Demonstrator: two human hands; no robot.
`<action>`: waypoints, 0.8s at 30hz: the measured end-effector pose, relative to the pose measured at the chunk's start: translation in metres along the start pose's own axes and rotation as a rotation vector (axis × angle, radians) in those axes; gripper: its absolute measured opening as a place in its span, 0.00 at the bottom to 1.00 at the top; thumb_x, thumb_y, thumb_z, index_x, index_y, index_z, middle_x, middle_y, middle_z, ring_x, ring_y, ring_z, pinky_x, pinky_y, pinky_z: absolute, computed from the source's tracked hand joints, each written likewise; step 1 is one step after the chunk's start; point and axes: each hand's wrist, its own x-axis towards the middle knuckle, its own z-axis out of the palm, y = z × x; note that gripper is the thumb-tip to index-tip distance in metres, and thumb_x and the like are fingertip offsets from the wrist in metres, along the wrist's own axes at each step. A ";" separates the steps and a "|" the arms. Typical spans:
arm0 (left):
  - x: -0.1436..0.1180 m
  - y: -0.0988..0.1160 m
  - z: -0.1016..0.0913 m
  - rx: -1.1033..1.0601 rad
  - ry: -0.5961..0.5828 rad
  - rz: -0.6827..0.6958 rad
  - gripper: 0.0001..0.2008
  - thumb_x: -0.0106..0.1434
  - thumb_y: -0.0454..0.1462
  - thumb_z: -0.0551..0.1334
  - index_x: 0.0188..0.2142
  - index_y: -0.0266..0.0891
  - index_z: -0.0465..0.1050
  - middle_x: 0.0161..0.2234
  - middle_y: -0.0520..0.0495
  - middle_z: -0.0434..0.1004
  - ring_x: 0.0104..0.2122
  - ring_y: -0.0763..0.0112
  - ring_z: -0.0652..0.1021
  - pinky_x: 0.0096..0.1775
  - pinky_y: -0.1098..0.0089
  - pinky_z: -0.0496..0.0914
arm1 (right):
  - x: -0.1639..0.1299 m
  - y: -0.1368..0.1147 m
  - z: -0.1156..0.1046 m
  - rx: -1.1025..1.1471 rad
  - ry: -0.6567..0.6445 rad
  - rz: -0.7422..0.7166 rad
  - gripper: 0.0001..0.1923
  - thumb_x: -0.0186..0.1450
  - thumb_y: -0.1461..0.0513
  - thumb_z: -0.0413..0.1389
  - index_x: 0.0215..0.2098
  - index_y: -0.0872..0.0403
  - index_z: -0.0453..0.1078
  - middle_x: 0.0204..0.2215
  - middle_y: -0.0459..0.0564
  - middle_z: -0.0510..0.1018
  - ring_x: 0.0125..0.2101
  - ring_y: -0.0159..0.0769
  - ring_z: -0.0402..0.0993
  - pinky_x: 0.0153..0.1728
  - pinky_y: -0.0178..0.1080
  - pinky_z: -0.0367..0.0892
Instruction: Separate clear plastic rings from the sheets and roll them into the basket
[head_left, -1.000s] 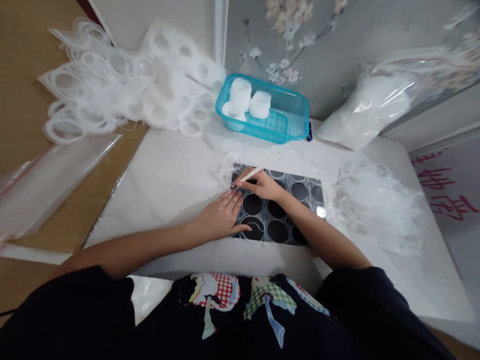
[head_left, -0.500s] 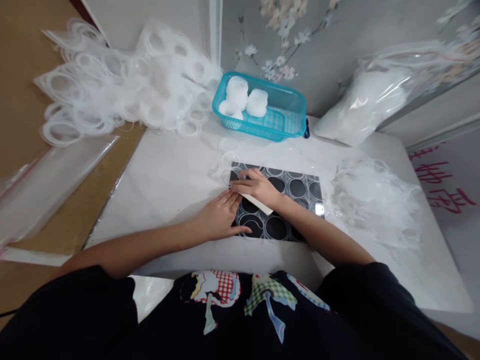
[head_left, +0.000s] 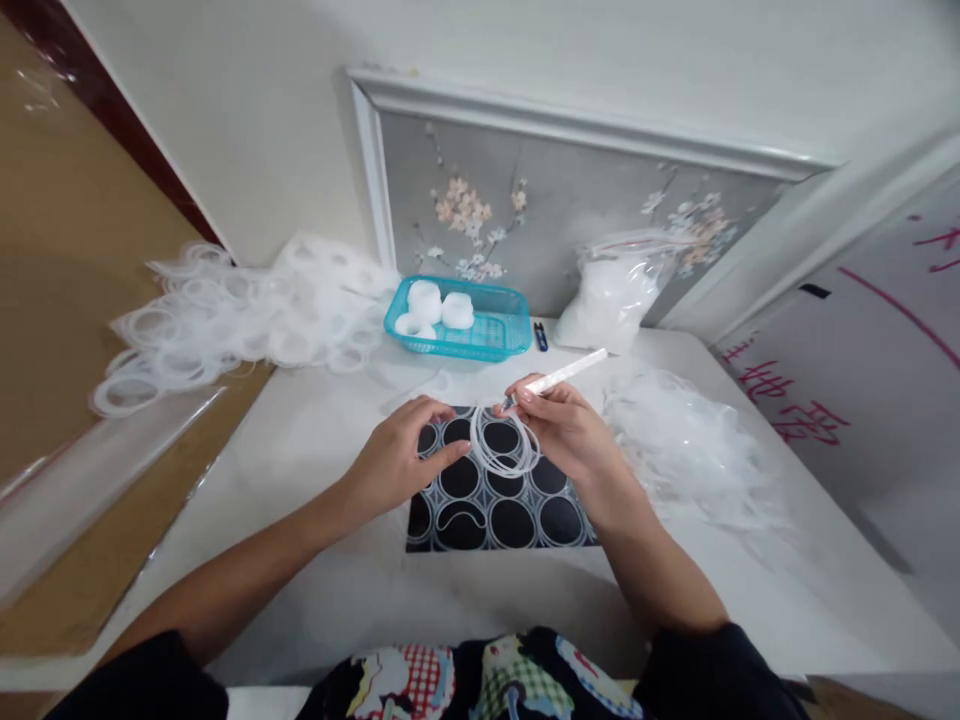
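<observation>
The right hand point(head_left: 566, 435) and rings point(head_left: 504, 452) cover part of the black sheet point(head_left: 480, 510) — its top edge unseen.

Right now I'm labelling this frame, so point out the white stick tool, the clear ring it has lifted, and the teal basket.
white stick tool point(head_left: 566, 373), head view, middle of its shaft.
clear ring point(head_left: 491, 462), head view, its lower left arc.
teal basket point(head_left: 480, 351), head view, its front wall.
</observation>
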 end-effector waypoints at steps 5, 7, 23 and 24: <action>0.033 0.051 -0.026 -0.457 -0.020 -0.030 0.19 0.62 0.42 0.63 0.52 0.42 0.69 0.50 0.44 0.75 0.48 0.61 0.75 0.49 0.61 0.69 | -0.019 -0.030 0.000 0.266 -0.001 0.028 0.09 0.53 0.54 0.69 0.28 0.48 0.78 0.23 0.44 0.79 0.25 0.34 0.73 0.32 0.39 0.68; 0.042 0.066 -0.031 -0.663 -0.114 0.002 0.16 0.65 0.39 0.59 0.52 0.42 0.71 0.44 0.44 0.79 0.46 0.61 0.77 0.48 0.61 0.69 | -0.022 -0.037 -0.001 0.299 0.019 0.005 0.08 0.53 0.54 0.69 0.27 0.48 0.78 0.22 0.44 0.79 0.25 0.35 0.73 0.33 0.40 0.68; 0.060 0.068 -0.036 -0.726 -0.275 -0.073 0.14 0.63 0.47 0.63 0.35 0.38 0.79 0.23 0.51 0.69 0.22 0.77 0.64 0.24 0.74 0.60 | -0.034 -0.049 -0.014 0.173 -0.003 -0.078 0.05 0.59 0.56 0.65 0.32 0.48 0.78 0.24 0.45 0.80 0.30 0.35 0.77 0.38 0.39 0.71; 0.060 0.068 -0.035 -0.735 -0.291 -0.079 0.15 0.63 0.47 0.63 0.33 0.38 0.79 0.23 0.51 0.69 0.23 0.76 0.65 0.25 0.74 0.60 | -0.034 -0.048 -0.014 0.159 -0.009 -0.070 0.05 0.59 0.56 0.65 0.32 0.48 0.78 0.25 0.45 0.80 0.30 0.35 0.77 0.37 0.39 0.71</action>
